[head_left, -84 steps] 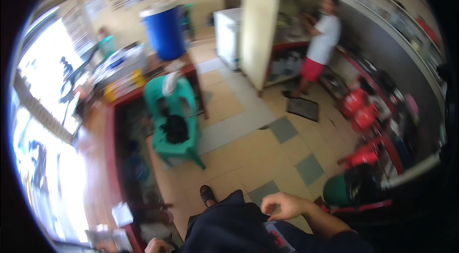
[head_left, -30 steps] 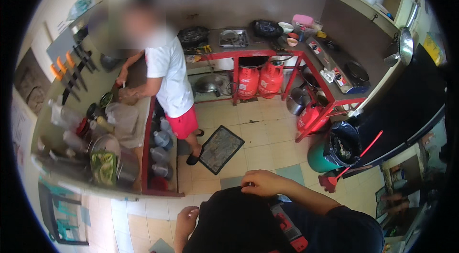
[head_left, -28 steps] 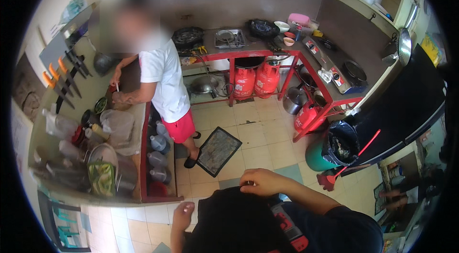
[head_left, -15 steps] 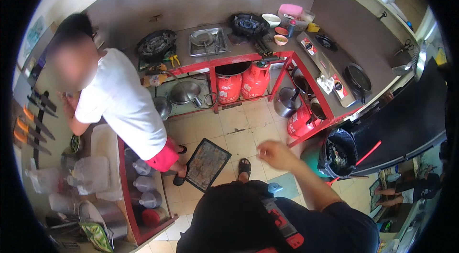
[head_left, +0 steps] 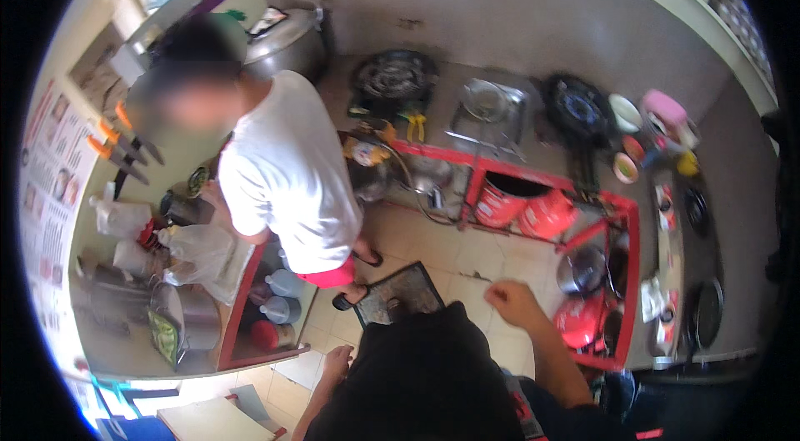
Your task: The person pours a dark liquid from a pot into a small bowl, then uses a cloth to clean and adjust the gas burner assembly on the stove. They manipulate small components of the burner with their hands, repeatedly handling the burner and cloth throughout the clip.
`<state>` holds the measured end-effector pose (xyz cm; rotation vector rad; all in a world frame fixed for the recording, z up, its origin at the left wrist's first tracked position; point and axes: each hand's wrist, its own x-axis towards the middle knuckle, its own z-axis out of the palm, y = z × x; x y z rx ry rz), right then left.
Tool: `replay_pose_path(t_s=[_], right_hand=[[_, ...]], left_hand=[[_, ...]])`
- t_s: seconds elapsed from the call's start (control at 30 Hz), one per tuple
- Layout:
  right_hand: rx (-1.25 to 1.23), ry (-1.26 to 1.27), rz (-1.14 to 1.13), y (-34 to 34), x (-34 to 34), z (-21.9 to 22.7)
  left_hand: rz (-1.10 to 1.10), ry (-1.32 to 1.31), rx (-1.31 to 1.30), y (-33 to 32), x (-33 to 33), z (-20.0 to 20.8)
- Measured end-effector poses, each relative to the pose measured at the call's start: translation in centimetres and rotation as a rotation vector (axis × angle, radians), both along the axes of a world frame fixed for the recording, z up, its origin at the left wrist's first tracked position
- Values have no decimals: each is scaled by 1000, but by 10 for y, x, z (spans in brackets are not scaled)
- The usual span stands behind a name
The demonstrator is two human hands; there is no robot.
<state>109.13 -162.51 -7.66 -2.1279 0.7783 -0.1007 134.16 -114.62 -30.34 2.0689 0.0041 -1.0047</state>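
Observation:
My right hand is over the tiled floor, just left of the red-framed counter. Its fingers are loosely bent and slightly apart, and nothing shows in it. Low in the picture, my left hand hangs beside my body near the left counter's end. It looks open and without any object, though partly blurred. Neither hand touches anything. A dark-edged floor mat lies ahead of me, with my foot on it. Close by, a person in a white shirt stands at the left counter, arms bent over it.
Along the back counter are a burner, a metal tray with a strainer, and a black stove. Red gas cylinders stand beneath. Knives hang at left above plastic bags and a large pot.
My view has swung left, so the stoves now sit farther right. My left hand has come into sight. The other person has turned more toward the left counter.

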Motion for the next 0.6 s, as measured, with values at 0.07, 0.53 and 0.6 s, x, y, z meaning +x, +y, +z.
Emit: replay_pose_path(t_s=[0.07,0.53,0.6], right_hand=[[108,47,61,-2,4,-8],[163,-168,-294,-137,102,40],[114,-129,-327,-152,114,41]], left_hand=[[-131,-250,-67,-54,22,51],[173,-786,-1243,-578,310,384],[398,-792,-1369,-628,402,413]])
